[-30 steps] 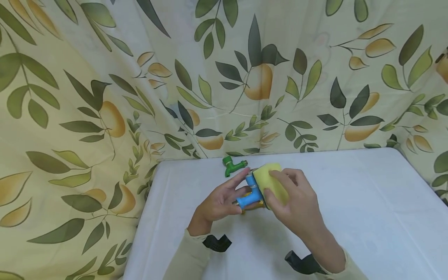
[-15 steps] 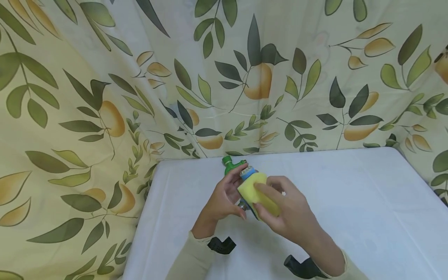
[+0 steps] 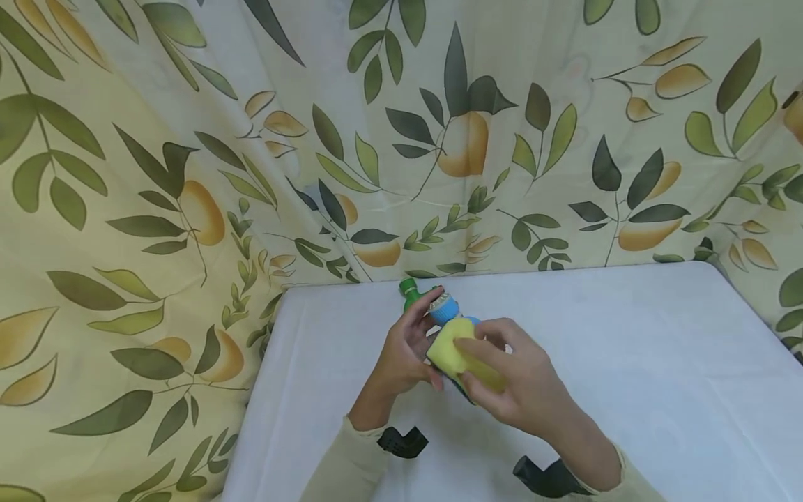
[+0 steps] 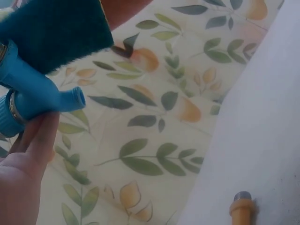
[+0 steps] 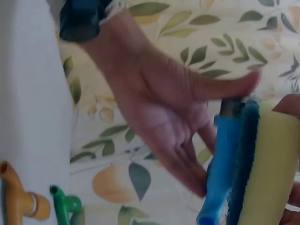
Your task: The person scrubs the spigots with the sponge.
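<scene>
My left hand (image 3: 401, 348) holds a blue plastic tap (image 3: 444, 309) between thumb and fingers above the table. In the right wrist view the thumb lies at the tap's metal threaded end and the fingers are along its body. My right hand (image 3: 527, 383) grips a yellow sponge (image 3: 453, 347) with a dark green scouring pad (image 4: 56, 35) on one face. That pad faces the tap and lies against its body in the left wrist view, where the tap's spout (image 4: 72, 99) sticks out. From the head, the sponge hides most of the tap.
A green tap (image 3: 409, 293) lies near the table's back edge, partly behind my left hand. An orange tap (image 5: 18, 201) rests on the white table (image 3: 627, 348), hidden in the head view. A leaf-patterned curtain (image 3: 533, 174) hangs behind and to the left.
My left hand has turned the blue tap, so its ribbed cap shows at the top. The sponge has moved left and down over the tap's body. The orange tap is now hidden from the head.
</scene>
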A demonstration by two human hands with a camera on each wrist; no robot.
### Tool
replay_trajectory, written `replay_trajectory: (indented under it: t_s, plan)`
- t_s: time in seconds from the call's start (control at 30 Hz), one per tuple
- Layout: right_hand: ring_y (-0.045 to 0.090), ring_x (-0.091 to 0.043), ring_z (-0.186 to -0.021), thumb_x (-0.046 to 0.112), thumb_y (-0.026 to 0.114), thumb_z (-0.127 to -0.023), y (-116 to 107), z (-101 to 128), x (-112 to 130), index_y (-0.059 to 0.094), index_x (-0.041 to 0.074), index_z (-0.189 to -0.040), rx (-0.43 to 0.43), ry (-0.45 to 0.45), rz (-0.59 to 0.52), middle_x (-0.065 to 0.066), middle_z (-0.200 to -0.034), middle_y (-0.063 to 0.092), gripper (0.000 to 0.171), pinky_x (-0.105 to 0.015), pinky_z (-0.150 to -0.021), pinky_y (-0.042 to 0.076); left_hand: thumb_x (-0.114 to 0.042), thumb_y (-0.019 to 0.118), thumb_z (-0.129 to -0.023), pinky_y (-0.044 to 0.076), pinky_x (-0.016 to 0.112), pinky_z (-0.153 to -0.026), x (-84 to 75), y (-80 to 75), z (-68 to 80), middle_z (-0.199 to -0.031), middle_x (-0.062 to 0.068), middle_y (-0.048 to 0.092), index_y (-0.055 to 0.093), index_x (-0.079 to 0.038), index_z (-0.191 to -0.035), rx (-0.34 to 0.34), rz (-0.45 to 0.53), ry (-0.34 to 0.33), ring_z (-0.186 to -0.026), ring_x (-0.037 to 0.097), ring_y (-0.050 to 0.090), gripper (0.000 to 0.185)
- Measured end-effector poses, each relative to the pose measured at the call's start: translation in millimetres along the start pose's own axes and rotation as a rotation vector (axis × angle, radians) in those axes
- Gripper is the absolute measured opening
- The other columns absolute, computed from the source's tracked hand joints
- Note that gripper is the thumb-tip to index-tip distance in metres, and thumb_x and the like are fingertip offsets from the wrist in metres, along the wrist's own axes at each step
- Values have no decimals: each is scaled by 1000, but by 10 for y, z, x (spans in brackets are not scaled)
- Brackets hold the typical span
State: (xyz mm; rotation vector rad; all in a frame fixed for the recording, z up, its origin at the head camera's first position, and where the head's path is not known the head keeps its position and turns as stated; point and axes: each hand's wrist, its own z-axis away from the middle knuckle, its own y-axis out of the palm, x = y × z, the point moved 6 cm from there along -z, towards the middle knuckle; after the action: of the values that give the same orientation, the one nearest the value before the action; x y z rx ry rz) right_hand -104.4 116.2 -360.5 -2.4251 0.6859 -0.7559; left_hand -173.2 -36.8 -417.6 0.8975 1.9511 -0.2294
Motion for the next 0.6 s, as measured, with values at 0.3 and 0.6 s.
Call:
replay_trajectory:
  t_s: [0.3, 0.6]
  plan:
    - [57, -16, -92, 39, 61, -97, -16, -48, -58, 75, 13, -113, -71, -32, -7, -7, -109, 62, 34, -20, -75, 51, -53, 83, -68, 47, 29, -112, 0, 59, -4, -150, 2, 45, 20, 6, -158, 28, 36, -4, -135, 13, 51, 125]
    - [59, -17, -92, 21, 76, -81, -90, -98, -198, 74, 11, -117, -76, 122, 77, -9, -110, 62, 37, -17, -75, 53, -49, 84, -68, 47, 31, -112, -24, 56, -4, -151, 1, 46, 18, 6, -159, 62, 92, 1, -136, 14, 51, 126]
